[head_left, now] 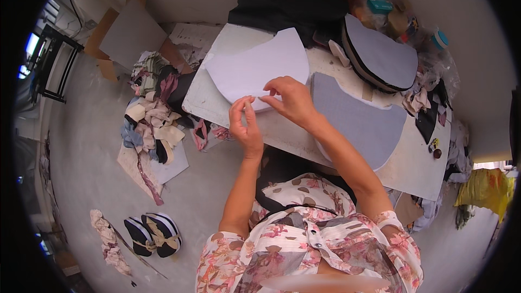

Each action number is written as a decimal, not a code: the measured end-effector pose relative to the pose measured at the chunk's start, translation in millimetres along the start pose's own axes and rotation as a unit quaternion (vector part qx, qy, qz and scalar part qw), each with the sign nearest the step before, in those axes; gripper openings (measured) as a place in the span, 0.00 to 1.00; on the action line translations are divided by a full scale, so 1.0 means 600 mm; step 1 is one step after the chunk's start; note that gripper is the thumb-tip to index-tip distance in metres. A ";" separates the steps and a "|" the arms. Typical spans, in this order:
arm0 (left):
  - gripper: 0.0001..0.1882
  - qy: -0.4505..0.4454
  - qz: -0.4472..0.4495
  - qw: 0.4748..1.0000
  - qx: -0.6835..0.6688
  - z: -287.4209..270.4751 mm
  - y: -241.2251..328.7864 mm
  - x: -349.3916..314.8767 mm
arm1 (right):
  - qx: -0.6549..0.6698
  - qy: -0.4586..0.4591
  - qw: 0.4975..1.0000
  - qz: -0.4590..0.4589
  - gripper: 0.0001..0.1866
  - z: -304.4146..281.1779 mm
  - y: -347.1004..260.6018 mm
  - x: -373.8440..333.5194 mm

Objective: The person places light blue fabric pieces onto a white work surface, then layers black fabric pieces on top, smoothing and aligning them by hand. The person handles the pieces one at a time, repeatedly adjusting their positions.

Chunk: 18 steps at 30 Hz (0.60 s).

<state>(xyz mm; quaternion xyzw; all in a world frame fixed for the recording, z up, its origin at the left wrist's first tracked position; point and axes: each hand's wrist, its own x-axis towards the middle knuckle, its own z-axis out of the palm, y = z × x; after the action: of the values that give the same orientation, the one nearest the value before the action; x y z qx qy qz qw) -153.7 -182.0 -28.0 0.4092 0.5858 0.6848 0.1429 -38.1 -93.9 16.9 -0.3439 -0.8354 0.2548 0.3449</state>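
Note:
A white, curved, fabric-like panel lies on the table in front of me, its rounded edge towards me. My left hand is closed at that near edge, thumb and fingertips pinching it. Close beside it, my right hand has its fingers bent and its thumb at the same edge; anything between those fingertips is too small to make out. To the right of my right hand lies a stack of grey curved panels, partly behind my right forearm.
Further right on the white table sits a pile of grey panels with dark edges. Black fabric lies at the back. Fabric scraps heap on the floor at left, near tied black-and-white bundles and an open cardboard box.

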 end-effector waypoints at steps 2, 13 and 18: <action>0.11 0.053 -0.023 0.998 -0.013 -0.032 -0.021 0.029 | -0.066 -0.001 0.998 -0.011 0.12 0.061 0.000 0.033; 0.16 0.056 0.053 0.981 0.179 -0.073 -0.070 0.120 | -0.079 -0.126 0.987 0.057 0.08 0.082 0.027 0.072; 0.26 -0.077 0.081 0.914 0.391 -0.054 -0.102 0.123 | -0.024 -0.134 0.987 0.088 0.10 0.065 0.030 0.075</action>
<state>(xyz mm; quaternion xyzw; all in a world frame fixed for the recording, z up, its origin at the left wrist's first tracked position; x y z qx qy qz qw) -240.6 -137.9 -54.6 0.5298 0.7588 0.3767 -0.0401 -84.0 -56.0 -1.8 -0.3873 -0.8463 0.3078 0.1977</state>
